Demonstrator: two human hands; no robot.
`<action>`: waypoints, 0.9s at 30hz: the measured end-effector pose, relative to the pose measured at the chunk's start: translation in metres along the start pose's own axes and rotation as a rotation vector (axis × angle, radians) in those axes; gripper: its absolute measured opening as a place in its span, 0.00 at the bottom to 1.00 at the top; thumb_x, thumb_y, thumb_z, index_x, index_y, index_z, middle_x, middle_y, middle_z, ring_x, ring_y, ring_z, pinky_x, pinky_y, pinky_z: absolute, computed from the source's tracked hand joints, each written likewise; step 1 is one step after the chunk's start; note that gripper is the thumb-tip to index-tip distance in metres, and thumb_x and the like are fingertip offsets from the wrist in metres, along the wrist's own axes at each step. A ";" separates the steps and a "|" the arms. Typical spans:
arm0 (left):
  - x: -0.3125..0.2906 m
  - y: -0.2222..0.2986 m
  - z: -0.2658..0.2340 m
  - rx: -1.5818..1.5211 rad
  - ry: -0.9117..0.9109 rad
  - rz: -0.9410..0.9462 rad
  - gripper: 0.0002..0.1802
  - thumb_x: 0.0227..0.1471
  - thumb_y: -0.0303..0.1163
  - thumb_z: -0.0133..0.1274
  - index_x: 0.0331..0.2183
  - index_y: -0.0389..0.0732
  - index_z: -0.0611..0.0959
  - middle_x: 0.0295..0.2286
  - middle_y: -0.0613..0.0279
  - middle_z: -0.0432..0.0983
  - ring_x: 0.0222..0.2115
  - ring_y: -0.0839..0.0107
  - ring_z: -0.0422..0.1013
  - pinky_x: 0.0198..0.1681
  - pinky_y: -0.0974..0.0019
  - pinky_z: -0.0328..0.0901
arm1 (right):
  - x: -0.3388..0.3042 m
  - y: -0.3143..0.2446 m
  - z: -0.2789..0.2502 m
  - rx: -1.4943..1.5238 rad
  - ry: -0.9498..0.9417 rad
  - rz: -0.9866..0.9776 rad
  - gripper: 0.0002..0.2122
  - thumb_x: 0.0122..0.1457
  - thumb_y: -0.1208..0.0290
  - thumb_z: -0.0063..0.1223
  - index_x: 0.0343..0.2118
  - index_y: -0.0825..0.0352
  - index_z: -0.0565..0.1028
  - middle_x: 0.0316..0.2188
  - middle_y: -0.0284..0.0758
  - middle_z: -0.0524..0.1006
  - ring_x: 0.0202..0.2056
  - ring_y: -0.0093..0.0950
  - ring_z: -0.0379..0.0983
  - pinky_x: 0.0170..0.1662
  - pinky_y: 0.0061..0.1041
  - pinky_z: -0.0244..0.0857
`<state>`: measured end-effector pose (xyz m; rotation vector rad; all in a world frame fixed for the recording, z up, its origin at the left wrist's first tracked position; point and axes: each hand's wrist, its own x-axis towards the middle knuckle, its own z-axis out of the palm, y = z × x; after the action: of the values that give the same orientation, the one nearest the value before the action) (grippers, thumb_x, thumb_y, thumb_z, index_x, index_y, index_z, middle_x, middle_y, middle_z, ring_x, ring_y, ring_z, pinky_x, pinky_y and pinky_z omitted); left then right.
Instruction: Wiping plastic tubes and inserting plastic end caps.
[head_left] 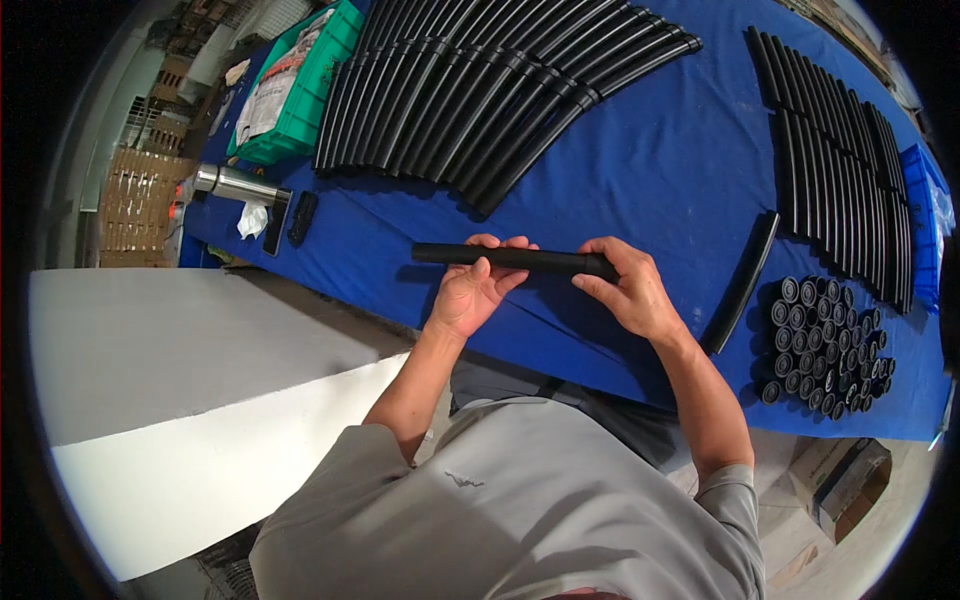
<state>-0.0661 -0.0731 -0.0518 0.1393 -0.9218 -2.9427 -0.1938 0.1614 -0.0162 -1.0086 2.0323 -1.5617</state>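
Note:
Held level in front of me above the blue cloth is a black tube (440,253). My left hand (474,292) wraps round its middle, palm up, with the thumb on the near side. At the tube's right end my right hand (632,287) grips it between thumb and fingers; the very end is partly hidden there. Another black tube (742,280) lies by itself on the cloth, right of my right hand. Beyond it to the right stands a cluster of small round black caps (812,335), several rows deep.
Long black tubes (440,90) lie fanned out across the far side of the blue-covered table (640,160). More tubes (830,170) are lined up at right, beside a blue bin (928,225). Far left are a green crate (318,90) and a steel flask (235,185). A cardboard box (845,485) stands below right.

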 end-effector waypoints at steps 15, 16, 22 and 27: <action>0.006 -0.003 -0.005 -0.062 -0.030 -0.002 0.15 0.55 0.25 0.57 0.45 0.41 0.76 0.53 0.49 0.72 0.61 0.50 0.59 0.64 0.48 0.58 | -0.003 0.007 0.008 0.019 -0.021 -0.001 0.16 0.54 0.70 0.65 0.43 0.70 0.75 0.30 0.39 0.77 0.30 0.28 0.75 0.34 0.27 0.68; 0.002 0.000 -0.008 -0.021 -0.068 0.009 0.14 0.55 0.25 0.57 0.45 0.41 0.77 0.53 0.49 0.72 0.61 0.50 0.59 0.64 0.48 0.58 | 0.000 0.007 0.008 -0.016 -0.052 -0.032 0.16 0.54 0.68 0.64 0.43 0.70 0.75 0.32 0.42 0.78 0.32 0.34 0.76 0.36 0.31 0.69; -0.005 0.009 -0.020 0.010 -0.089 0.009 0.15 0.56 0.26 0.56 0.46 0.38 0.76 0.54 0.46 0.70 0.62 0.50 0.59 0.64 0.46 0.59 | 0.002 0.014 0.016 -0.036 -0.041 -0.137 0.16 0.56 0.66 0.61 0.42 0.72 0.74 0.34 0.46 0.76 0.36 0.45 0.75 0.39 0.39 0.68; 0.002 0.004 -0.002 -0.115 0.041 -0.048 0.18 0.58 0.27 0.55 0.49 0.38 0.74 0.54 0.45 0.71 0.61 0.49 0.60 0.64 0.44 0.59 | -0.005 0.015 0.023 -0.135 0.069 -0.245 0.16 0.54 0.69 0.63 0.41 0.70 0.72 0.34 0.44 0.75 0.35 0.45 0.75 0.39 0.40 0.69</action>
<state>-0.0675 -0.0773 -0.0512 0.2180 -0.7523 -3.0155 -0.1795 0.1521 -0.0380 -1.3149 2.1525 -1.6153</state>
